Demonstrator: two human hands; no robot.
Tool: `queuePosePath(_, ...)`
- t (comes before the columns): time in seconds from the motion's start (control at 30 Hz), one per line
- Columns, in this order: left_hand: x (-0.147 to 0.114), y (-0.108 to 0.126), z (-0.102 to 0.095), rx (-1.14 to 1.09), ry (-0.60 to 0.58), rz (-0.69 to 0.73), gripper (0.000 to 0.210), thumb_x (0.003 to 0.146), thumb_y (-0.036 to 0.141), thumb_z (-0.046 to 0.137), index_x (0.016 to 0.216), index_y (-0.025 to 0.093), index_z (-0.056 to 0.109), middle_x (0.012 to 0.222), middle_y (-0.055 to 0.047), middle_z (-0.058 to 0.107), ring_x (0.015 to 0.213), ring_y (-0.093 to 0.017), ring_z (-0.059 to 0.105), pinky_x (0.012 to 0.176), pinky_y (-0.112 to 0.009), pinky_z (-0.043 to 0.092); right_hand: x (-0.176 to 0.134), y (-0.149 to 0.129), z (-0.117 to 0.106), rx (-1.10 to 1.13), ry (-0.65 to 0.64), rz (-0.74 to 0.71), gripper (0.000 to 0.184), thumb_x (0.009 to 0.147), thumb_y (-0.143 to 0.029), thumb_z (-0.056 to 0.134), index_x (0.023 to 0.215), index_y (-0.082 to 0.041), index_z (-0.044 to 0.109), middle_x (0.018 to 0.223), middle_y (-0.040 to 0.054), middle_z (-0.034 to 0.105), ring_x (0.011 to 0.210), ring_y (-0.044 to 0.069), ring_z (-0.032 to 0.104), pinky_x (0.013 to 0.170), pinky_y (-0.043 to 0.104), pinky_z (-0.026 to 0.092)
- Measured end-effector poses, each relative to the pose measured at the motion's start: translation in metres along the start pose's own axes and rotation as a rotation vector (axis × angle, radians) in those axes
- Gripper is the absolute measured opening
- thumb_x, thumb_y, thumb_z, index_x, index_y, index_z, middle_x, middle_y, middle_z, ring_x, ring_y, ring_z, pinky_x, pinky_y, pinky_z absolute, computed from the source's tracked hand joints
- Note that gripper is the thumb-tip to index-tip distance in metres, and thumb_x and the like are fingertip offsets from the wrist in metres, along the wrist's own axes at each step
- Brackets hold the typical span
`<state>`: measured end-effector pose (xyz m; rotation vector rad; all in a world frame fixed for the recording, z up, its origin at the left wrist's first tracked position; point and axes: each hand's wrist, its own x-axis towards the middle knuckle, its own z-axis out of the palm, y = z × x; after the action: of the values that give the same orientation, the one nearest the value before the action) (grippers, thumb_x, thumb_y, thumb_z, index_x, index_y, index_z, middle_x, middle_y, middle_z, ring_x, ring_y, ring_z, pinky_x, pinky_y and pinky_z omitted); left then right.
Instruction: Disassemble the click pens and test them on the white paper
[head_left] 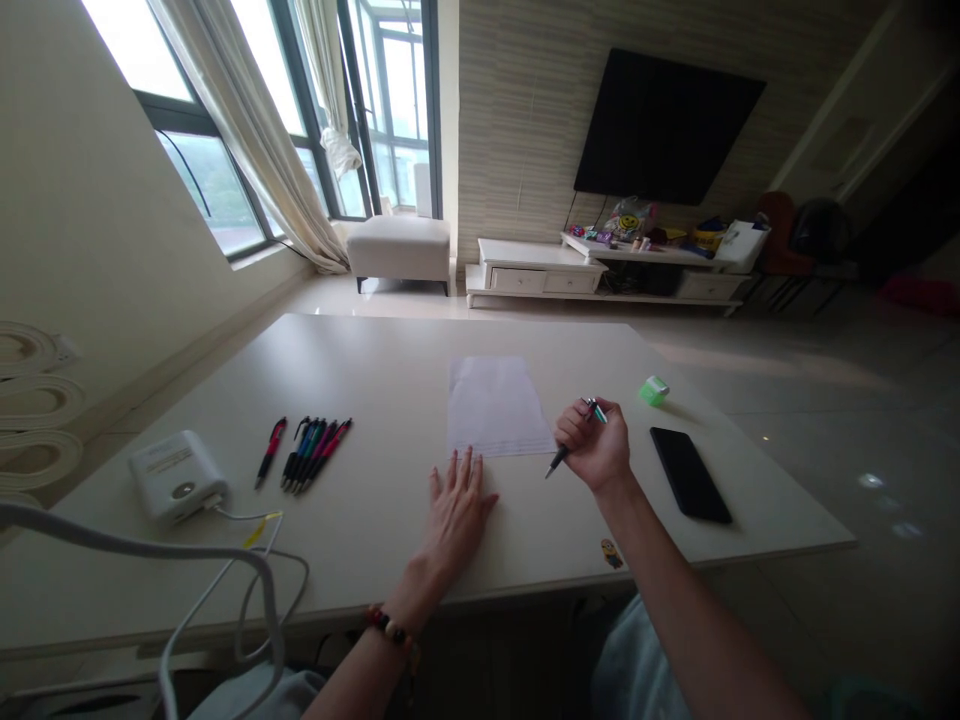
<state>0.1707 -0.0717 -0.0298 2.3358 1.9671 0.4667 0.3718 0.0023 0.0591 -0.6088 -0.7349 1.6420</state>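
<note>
My left hand [456,508] lies flat on the table, fingers spread, its fingertips at the near edge of a stack of white paper [495,405]. Closed around a pen [556,461] is my right hand [596,442], just right of the paper's near corner. The pen's dark grip and tip stick out below the fist, pointing down and left, and its shiny clip end shows at the top. Left of the paper, several pens [315,455] with coloured barrels lie side by side, and one red and black pen [271,452] lies apart from them.
A white table [390,390] carries everything. To the right are a black phone [690,474], a green and white small box [654,391] and a cartoon sticker [611,553]. On the left sit a white power device [178,476] and its looped cable [266,575].
</note>
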Motion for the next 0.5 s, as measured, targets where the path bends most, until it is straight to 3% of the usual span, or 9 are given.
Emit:
queuePosePath(0.1,-0.002,-0.002,0.005,0.016,-0.002,0.008,0.05,0.092,0.036,0.032,0.137,0.013,0.035,0.145,-0.015,0.029,0.134,-0.032,0.022,0.105,-0.057,0.017,0.004,0.003,0.003,-0.001,0.003,0.009,0.026,0.078,-0.039,0.043,0.06,-0.021,0.042,0.047,-0.0081,0.024,0.037,0.008,0.018,0.036,0.022,0.02)
queuePosePath(0.2,-0.008,0.001,0.004,0.018,-0.013,0.011,0.05,0.091,0.035,0.032,0.135,0.011,0.037,0.144,-0.016,0.031,0.133,-0.032,0.024,0.106,-0.055,0.018,0.009,0.011,0.006,-0.106,0.045,0.021,0.018,0.076,-0.034,0.05,0.067,-0.018,0.052,0.048,-0.0067,0.039,0.034,0.005,0.023,0.033,0.02,0.02)
queuePosePath(0.33,-0.018,0.007,0.0,0.011,-0.028,0.023,0.049,0.09,0.031,0.036,0.134,0.01,0.038,0.142,-0.017,0.034,0.132,-0.033,0.027,0.105,-0.055,0.022,0.016,0.034,0.012,-0.496,0.071,0.019,0.03,0.08,-0.04,0.046,0.071,-0.015,0.059,0.049,0.0001,0.056,0.035,0.009,0.045,0.036,0.022,0.034)
queuePosePath(0.43,-0.025,0.014,0.0,0.034,-0.032,0.024,0.048,0.089,0.029,0.039,0.133,0.009,0.04,0.141,-0.017,0.036,0.13,-0.034,0.029,0.103,-0.055,0.026,0.019,0.056,0.018,-0.742,-0.006,0.116,0.042,0.08,-0.052,0.044,0.08,-0.013,0.061,0.045,0.0015,0.057,0.035,0.013,0.051,0.034,0.022,0.037)
queuePosePath(0.5,-0.029,0.018,0.0,0.067,-0.035,0.026,0.048,0.088,0.028,0.041,0.132,0.009,0.041,0.141,-0.018,0.035,0.13,-0.035,0.03,0.102,-0.055,0.028,0.021,0.069,0.021,-0.794,-0.072,0.088,0.039,0.077,-0.053,0.052,0.082,-0.014,0.059,0.047,-0.0003,0.056,0.037,0.012,0.052,0.034,0.02,0.038)
